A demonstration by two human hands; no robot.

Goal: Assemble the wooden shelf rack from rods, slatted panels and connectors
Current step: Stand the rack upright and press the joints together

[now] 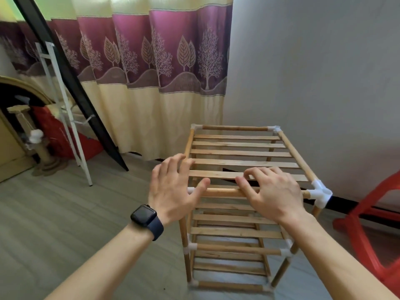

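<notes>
Head view: rack [238, 249] upright, top slatted panel [238, 153] in place; our left hand [173, 187] and right hand [272, 191], spread and gripping nothing, should press evenly toward the connectors [320, 192].

Curtained [151, 61] home room, wood-look floor [65, 213]

Red chair [359, 241] cut by right edge, left hand [173, 189] covering rack [238, 163] corner

Fig.: Clearance round the shelf rack [249, 152].
Open floor [75, 224] to the left & front; red plastic chair [350, 224] close on the right, wall [313, 72] just behind; white frame [83, 159] & black board [72, 83] lean farther left.
</notes>
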